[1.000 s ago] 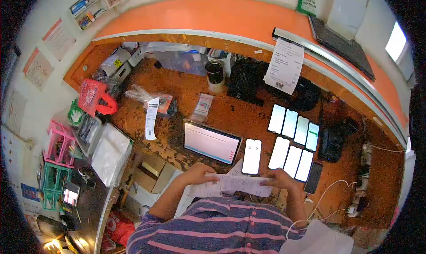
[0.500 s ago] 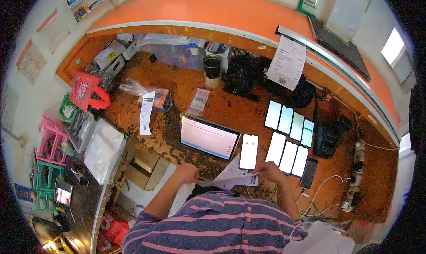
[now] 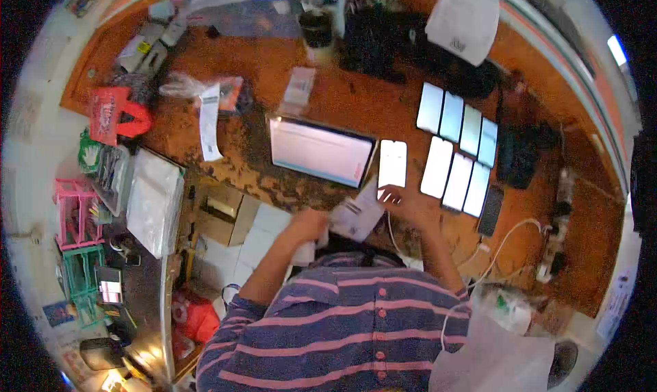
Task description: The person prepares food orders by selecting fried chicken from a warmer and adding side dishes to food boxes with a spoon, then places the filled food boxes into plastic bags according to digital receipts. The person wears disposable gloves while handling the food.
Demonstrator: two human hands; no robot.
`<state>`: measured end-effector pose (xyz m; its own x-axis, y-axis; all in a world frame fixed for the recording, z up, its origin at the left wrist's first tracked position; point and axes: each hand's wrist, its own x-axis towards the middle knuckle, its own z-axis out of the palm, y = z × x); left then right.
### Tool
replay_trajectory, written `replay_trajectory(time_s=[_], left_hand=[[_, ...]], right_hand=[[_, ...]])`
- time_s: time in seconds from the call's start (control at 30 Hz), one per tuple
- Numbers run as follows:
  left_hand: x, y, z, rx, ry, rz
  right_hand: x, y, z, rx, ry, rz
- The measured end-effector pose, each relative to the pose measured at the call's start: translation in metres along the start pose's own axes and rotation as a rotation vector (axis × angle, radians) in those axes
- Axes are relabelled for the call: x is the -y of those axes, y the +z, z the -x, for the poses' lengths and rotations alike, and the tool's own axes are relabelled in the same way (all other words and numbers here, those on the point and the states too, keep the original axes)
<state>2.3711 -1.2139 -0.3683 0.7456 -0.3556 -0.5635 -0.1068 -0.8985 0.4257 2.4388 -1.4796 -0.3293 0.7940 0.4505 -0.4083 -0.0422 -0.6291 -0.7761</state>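
My left hand (image 3: 311,224) is closed at the desk's front edge, with something white and blurred (image 3: 303,254) hanging below it. Beside it lies a printed paper (image 3: 359,212), partly over the desk edge. My right hand (image 3: 405,204) reaches over the lower end of a lit phone (image 3: 393,162), fingers apart, near the paper's right side. A laptop-like screen (image 3: 320,152) glows left of the phone. Several lit phones (image 3: 436,167) stand in two rows to the right, beside a dark phone (image 3: 491,212).
A white receipt strip (image 3: 210,121) and a small packet (image 3: 299,87) lie behind the screen. A red bag (image 3: 109,115), stacked clear plastic (image 3: 154,200) and pink rack (image 3: 79,214) are at left. A white cable (image 3: 510,234) curves at right; a cup (image 3: 317,36) stands at the back.
The view has tilted and shifted, with desk items now higher in the picture. My right hand has let go of the white sheet and spread over the phone's lower end.
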Motion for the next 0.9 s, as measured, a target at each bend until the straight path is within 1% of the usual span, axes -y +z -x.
replay_trajectory(time_s=[0.03,0.07,0.1,0.17,0.2,0.27,0.3,0.37,0.4,0.5,0.6,0.7,0.73,0.83,0.87,0.9], left_hand=[[0.01,-0.002,0.007,0.01,-0.049,0.047],[0.018,-0.007,0.018,-0.035,-0.045,0.112],[0.027,-0.011,0.025,-0.088,-0.04,0.17],[0.047,-0.008,0.033,-0.128,-0.135,0.238],[0.056,-0.007,0.035,-0.15,-0.18,0.266],[0.053,-0.021,0.042,-0.198,-0.143,0.242],[0.053,-0.028,0.042,-0.225,-0.121,0.231],[0.058,-0.033,0.038,-0.21,-0.05,0.267],[0.06,-0.035,0.036,-0.203,-0.018,0.287],[0.066,-0.042,0.026,-0.109,-0.023,0.33],[0.082,-0.041,0.016,-0.061,0.091,0.306],[0.065,-0.068,0.024,0.008,0.057,0.287],[0.07,-0.068,0.022,0.008,0.082,0.259],[0.078,-0.073,0.019,0.0,0.13,0.212],[0.073,-0.079,0.022,-0.004,0.127,0.219],[0.07,-0.082,0.024,-0.007,0.122,0.227]], right_hand=[[-0.012,0.001,0.003,-0.153,0.026,0.072],[0.006,-0.004,0.016,-0.307,0.113,0.186],[-0.031,0.009,0.014,-0.352,0.114,0.145],[-0.047,0.03,0.019,-0.295,0.204,0.045],[-0.049,0.043,0.023,-0.266,0.227,0.05],[-0.042,0.073,0.029,-0.21,0.271,0.06],[-0.036,0.085,0.03,-0.271,0.28,0.115],[-0.019,0.108,0.029,-0.382,0.301,0.238],[-0.016,0.118,0.024,-0.352,0.407,0.245],[-0.011,0.14,0.012,-0.562,0.413,0.24],[-0.023,0.143,0.01,-0.706,0.399,0.093],[-0.045,0.154,0.006,-0.814,0.428,-0.198],[-0.073,0.173,-0.001,-0.915,0.311,-0.348],[-0.063,0.177,0.006,-0.904,0.331,-0.711],[-0.035,0.17,0.012,-0.982,0.464,-0.666],[-0.049,0.18,0.011,-0.951,0.422,-0.706]])
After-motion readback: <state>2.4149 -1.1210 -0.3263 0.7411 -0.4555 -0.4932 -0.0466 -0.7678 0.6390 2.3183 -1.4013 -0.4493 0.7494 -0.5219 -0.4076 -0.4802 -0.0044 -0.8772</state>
